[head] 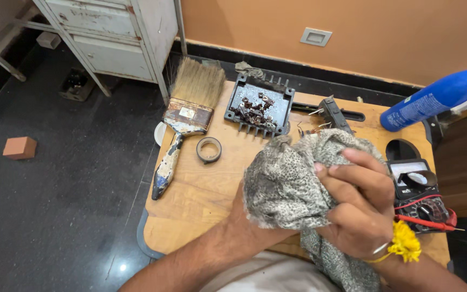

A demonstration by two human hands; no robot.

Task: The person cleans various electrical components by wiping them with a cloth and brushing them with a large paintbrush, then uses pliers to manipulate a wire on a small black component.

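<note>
Both my hands are wrapped up in one thing: a grey speckled cloth [285, 181], bunched over the near middle of the wooden tabletop [201, 200]. My right hand [360, 208] lies over the cloth's right side, fingers [352, 178] curled and clenched on the fabric, thumb side toward the far edge. My left hand [244, 208] is almost wholly buried under the folds from the left; only wrist and forearm show, so I cannot tell whether it is closed on something inside the cloth or simply gripping the fabric.

That is the relation that counts: the bundle sits between my two hands, the left beneath and inside, the right pressing from outside. A loose tail of cloth hangs down toward my lap, past the near edge. Whatever may be wrapped inside is hidden.

Around it, toward the far edge, lies a black finned casing [259, 105] with rusty small parts in it. A wide paintbrush [182, 124] lies along the left edge, bristles pointing away from me, and a roll of black tape [208, 150] sits just beside its handle. At the right edge, touching close to my right wrist, is an analogue multimeter [420, 192] with red leads, and a blue spray bottle [439, 97] lies over the far right corner.
</note>
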